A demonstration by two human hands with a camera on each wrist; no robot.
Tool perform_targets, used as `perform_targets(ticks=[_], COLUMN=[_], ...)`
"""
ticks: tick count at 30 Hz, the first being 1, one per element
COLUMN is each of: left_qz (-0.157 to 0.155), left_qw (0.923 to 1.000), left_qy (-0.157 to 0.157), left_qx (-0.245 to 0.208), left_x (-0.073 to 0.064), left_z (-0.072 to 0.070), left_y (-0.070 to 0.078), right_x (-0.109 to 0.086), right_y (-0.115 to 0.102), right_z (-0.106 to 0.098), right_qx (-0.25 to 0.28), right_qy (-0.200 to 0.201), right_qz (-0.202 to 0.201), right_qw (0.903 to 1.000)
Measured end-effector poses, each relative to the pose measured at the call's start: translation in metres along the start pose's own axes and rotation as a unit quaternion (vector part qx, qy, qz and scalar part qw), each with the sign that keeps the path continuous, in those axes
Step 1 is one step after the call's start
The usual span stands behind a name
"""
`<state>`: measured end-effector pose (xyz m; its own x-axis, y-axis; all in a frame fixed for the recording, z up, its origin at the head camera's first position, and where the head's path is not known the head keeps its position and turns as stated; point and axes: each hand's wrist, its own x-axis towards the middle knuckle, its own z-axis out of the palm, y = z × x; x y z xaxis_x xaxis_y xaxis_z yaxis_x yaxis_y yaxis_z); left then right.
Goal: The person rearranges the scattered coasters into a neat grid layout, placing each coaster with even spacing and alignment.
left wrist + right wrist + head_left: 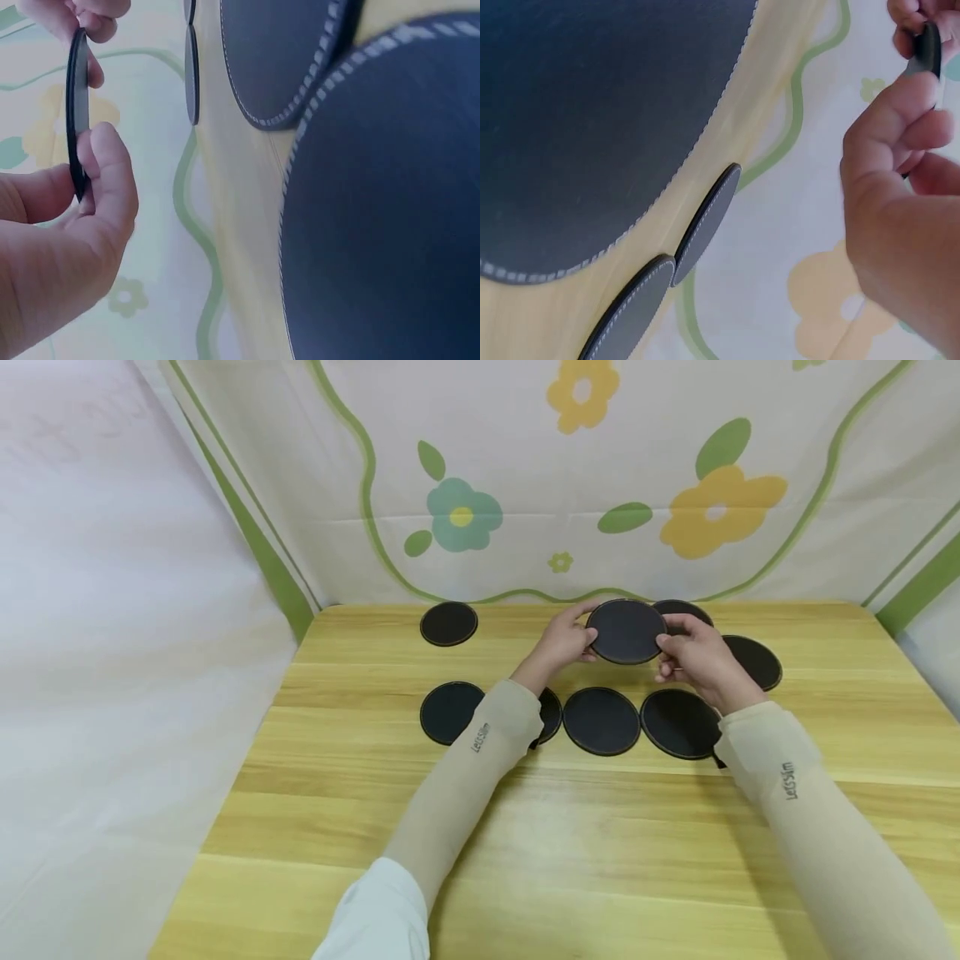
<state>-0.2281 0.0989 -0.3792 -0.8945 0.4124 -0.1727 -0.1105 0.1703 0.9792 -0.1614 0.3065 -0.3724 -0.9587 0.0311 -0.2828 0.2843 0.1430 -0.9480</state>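
A round black coaster (627, 632) with a stitched rim is held up off the table between both hands. My left hand (561, 642) pinches its left edge, thumb on the near face. On the opposite edge, my right hand (699, 653) pinches it the same way. The left wrist view catches this coaster (78, 112) nearly edge-on, with fingers of both hands on its ends. Below the hands lies a row of similar coasters, among them a middle one (601, 721) and a right one (681, 724). My left forearm partly covers another coaster (551, 714).
One coaster (448, 623) lies at the back left, and another (452, 712) at the row's left end. Two more, a back one (684, 609) and a right one (753, 662), lie partly behind my right hand. A flowered cloth (525, 460) hangs behind the wooden table (570, 843).
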Motion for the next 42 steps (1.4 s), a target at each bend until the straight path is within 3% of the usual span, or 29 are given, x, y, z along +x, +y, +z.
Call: perform_targets(ticks=[9, 14, 21, 28, 35, 42], left_qz=[0.028, 0.038, 0.016, 0.015, 0.026, 0.023], left_qw=[0.9992, 0.9979, 0.9942, 0.9921, 0.9887, 0.9837], left_qy=[-0.02, -0.052, -0.106, -0.123, -0.139, -0.176], left_qx=[-0.022, -0.011, -0.004, 0.022, 0.05, 0.031], left_x=[-0.017, -0.029, -0.049, -0.072, -0.095, -0.112], left_z=[-0.015, -0.025, -0.044, -0.059, -0.076, -0.095], left_y=[0.002, 0.006, 0.01, 0.017, 0.018, 0.014], right_x=[-0.012, -0.022, -0.035, -0.047, -0.058, -0.065], right_y=[-0.001, -0.001, -0.001, -0.001, -0.004, -0.007], right_z=[0.008, 0.013, 0.019, 0.034, 0.053, 0.072], right_qx=[-0.008, 0.019, 0.113, 0.162, 0.13, 0.098], right_qy=[-0.053, -0.088, -0.157, -0.189, -0.185, -0.177], right_qz=[-0.042, -0.059, -0.085, -0.108, -0.103, -0.093], right_qw=[0.9976, 0.9942, 0.9775, 0.9626, 0.9687, 0.9748])
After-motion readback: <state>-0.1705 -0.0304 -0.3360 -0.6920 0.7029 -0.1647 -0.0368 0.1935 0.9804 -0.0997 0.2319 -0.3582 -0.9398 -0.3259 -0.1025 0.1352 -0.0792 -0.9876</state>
